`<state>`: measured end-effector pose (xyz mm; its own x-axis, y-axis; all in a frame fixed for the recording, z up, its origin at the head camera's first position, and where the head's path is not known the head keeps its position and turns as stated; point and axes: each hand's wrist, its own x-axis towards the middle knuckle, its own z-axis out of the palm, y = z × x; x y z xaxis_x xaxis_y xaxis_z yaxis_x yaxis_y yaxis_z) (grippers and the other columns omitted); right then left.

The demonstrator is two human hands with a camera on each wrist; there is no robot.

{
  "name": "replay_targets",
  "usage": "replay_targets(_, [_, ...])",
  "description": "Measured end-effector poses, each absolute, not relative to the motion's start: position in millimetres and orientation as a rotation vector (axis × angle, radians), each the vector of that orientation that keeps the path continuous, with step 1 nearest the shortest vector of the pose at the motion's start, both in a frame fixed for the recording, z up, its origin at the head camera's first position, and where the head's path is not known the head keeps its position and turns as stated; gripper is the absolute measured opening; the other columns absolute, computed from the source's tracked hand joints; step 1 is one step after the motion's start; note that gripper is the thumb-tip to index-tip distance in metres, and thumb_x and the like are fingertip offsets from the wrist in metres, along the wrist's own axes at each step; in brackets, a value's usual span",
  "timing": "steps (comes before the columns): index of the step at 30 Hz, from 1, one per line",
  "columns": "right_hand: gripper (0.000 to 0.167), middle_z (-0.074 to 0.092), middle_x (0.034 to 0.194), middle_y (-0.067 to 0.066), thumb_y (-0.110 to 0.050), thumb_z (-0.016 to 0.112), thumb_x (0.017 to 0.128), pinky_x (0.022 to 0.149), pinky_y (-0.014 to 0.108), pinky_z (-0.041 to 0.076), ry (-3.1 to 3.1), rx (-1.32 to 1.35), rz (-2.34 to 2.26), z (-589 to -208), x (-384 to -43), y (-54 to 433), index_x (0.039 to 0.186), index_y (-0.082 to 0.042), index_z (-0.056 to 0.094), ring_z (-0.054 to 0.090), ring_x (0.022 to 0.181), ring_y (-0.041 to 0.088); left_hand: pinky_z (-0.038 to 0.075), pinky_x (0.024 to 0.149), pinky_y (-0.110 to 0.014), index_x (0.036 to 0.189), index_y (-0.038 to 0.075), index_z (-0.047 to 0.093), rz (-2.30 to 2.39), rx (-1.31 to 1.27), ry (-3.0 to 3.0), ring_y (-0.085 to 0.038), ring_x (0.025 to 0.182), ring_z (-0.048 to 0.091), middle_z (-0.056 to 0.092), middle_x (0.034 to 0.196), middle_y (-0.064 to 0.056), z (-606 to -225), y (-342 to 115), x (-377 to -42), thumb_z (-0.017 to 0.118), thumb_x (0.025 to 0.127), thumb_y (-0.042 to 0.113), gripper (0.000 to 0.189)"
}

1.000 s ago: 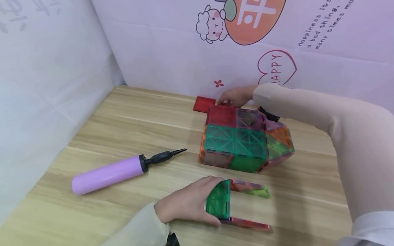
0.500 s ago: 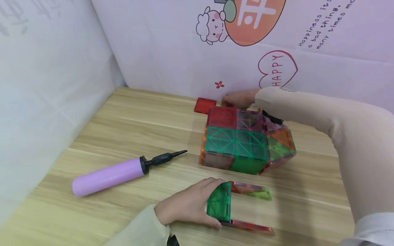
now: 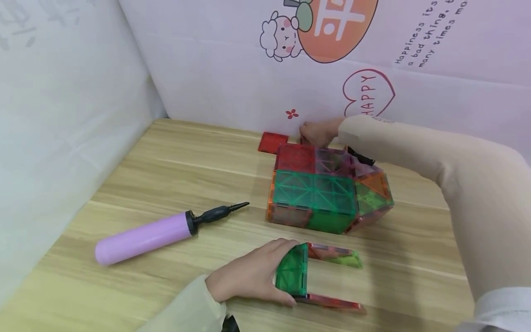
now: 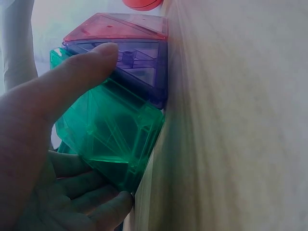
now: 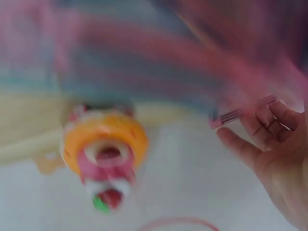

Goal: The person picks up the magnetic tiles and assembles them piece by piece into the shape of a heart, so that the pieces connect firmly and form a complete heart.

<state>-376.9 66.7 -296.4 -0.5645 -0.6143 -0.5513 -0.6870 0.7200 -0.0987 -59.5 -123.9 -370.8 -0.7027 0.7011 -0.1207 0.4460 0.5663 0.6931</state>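
Note:
In the head view my left hand grips a green magnetic tile at the end of a low U-shaped piece. Two sides of that piece, red and yellow-green, point right. The left wrist view has the thumb over a blue-purple tile and fingers under the green one. My right hand is at the back, behind a boxy build of magnetic tiles in red, purple, green and orange. In the right wrist view its fingers hold a small stack of pinkish tiles by the edge.
A flat red tile lies at the build's back left corner. To the left is a purple hand pump with a black nozzle. A printed white wall borders the table. A blurred figurine with an orange ring shows beyond the build.
My right hand has shifted slightly right, away from the flat red tile, and a dark red edge now shows beneath its fingers. The left hand keeps its grip in the same place.

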Motion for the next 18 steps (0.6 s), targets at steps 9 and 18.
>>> replay_targets(9, [0.078, 0.034, 0.130, 0.017, -0.025, 0.073, 0.076, 0.103, 0.046, 0.037, 2.473, -0.991, 0.111, -219, -348, 76, 0.135, 0.000, 0.028, 0.034, 0.116, 0.029, 0.041, 0.105, -0.032, 0.149, 0.017, 0.028, 0.934, 0.901, 2.429, -0.011, 0.127, 0.045, 0.043, 0.142, 0.003, -369, -115, -54, 0.075, 0.075, 0.053, 0.095])
replay_targets(18, [0.076, 0.040, 0.125, 0.016, -0.017, 0.075, 0.074, 0.094, 0.043, 0.044, 2.646, -1.064, -0.314, -188, -278, 129, 0.134, 0.001, 0.032, 0.040, 0.112, 0.027, 0.043, 0.102, -0.033, 0.148, 0.014, 0.029, 0.882, 0.929, 2.441, -0.012, 0.122, 0.048, 0.045, 0.140, 0.001, -366, -117, -56, 0.075, 0.075, 0.051, 0.094])
